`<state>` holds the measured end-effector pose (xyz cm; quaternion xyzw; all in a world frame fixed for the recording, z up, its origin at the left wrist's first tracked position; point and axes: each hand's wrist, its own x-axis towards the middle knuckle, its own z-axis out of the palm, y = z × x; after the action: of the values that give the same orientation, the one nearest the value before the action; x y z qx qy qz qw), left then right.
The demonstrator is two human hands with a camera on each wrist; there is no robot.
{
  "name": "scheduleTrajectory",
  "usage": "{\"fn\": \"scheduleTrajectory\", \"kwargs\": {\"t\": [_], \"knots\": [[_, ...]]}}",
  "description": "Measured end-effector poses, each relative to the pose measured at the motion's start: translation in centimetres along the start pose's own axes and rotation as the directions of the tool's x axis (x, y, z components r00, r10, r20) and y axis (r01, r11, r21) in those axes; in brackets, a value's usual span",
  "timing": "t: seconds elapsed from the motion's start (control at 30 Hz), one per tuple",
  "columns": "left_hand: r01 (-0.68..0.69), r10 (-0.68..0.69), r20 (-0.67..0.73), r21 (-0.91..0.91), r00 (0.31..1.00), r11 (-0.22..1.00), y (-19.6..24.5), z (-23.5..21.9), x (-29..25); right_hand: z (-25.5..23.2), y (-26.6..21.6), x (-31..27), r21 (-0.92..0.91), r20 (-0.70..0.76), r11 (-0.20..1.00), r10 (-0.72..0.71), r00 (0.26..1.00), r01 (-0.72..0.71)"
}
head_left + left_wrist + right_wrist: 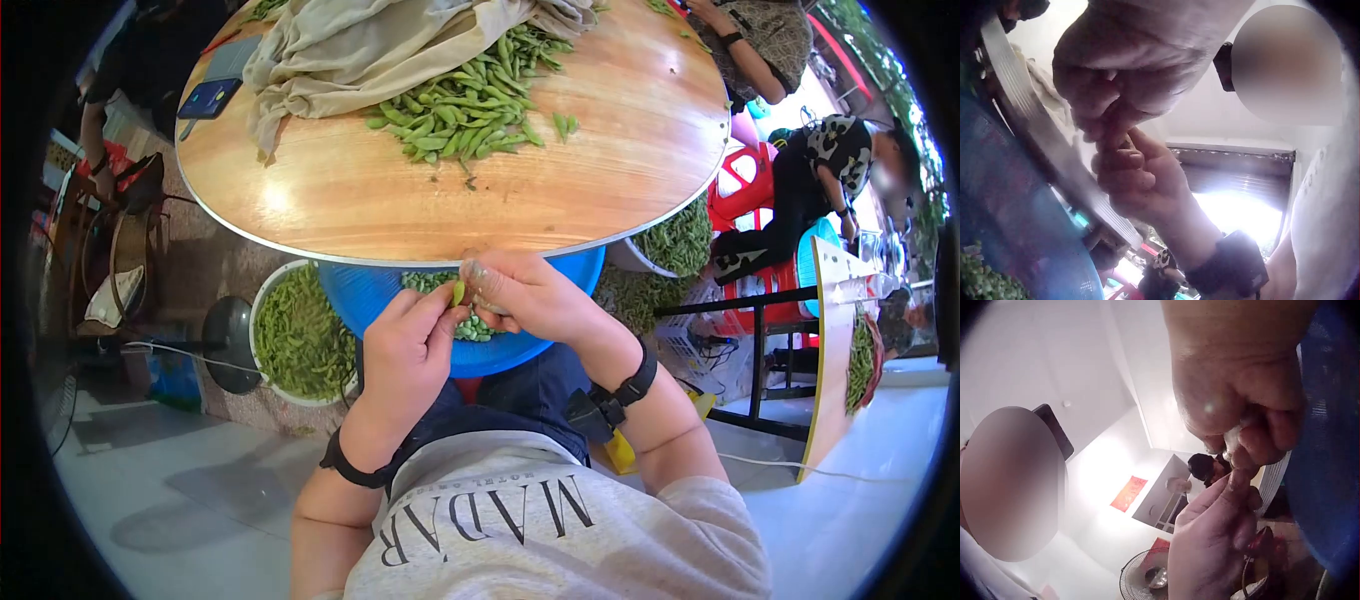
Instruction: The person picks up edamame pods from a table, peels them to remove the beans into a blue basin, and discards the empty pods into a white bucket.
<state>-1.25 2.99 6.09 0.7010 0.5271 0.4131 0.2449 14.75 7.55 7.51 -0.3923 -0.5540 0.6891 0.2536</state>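
In the head view, a green soybean pod [458, 293] is pinched between the thumb and fingers of my left hand [408, 345]. My right hand [520, 292] meets it from the other side, fingers curled and thumb tip at the pod. Both wrist views show the fingertips of the two hands meeting, with the pod mostly hidden by them. Directly below is a blue basin [565, 325] with pale green shelled beans [478, 328] in it. Beyond the hands, a pile of unshelled pods [465, 115] lies on the wooden table [330, 205].
The table's metal edge runs just past my hands. A beige cloth [350, 60] partly covers the pile, and a phone [210, 98] lies at the left. Tubs of pods [300, 330] flank the basin. Other people sit around, one near a red stool [740, 185].
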Motion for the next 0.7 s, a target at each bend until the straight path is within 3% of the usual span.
{"fn": "scheduleTrajectory", "kwargs": {"t": [0.33, 0.7], "knots": [[-0.050, 0.048, 0.012, 0.282, 0.999, 0.958, 0.0, -0.6, -0.1, 0.9, 0.1, 0.8, -0.067, 0.018, 0.997, -0.021, 1.000, 0.023], [-0.108, 0.099, 0.043, 0.337, 0.994, 0.935, 0.3, -0.4, 0.1, 0.8, 0.9, 0.8, -0.081, -0.013, 0.996, -0.024, 1.000, 0.022]]}}
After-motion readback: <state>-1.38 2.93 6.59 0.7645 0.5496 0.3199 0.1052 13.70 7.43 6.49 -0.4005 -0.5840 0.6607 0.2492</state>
